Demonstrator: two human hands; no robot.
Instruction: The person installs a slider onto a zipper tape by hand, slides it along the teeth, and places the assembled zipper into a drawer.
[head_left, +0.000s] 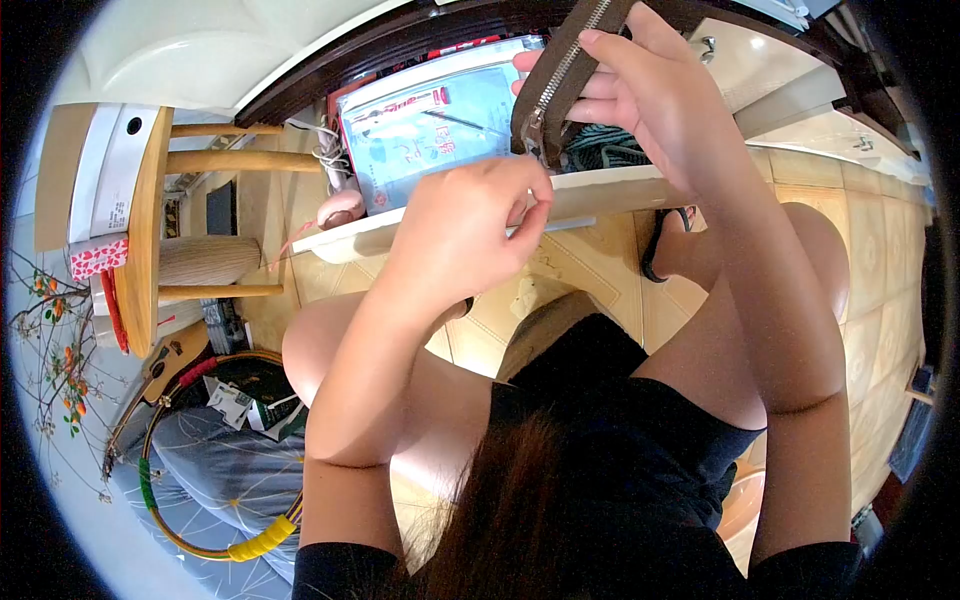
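A brown zipper strip (566, 78) with metal teeth stretches over an open drawer. Its upper part lies between the thumb and fingers of my right hand (640, 95), and those fingers are partly spread behind it. My left hand (470, 225) is closed beside the strip's lower end, where a metal pull shows; whatever its curled fingers hold is hidden. Under the hands, the drawer (590, 195) holds a clear blue plastic case (420, 150) with a pen and a red-and-white item, and a dark green striped textile (605, 150) to the right.
At left is a wooden stool (148, 240) carrying white boxes (115, 170). White cables (330, 150) and a pink rounded object (340, 208) sit at the drawer's left end. Lower left, a hoop (150, 495) rests on grey fabric (200, 460). Tiled floor (865, 250) extends right.
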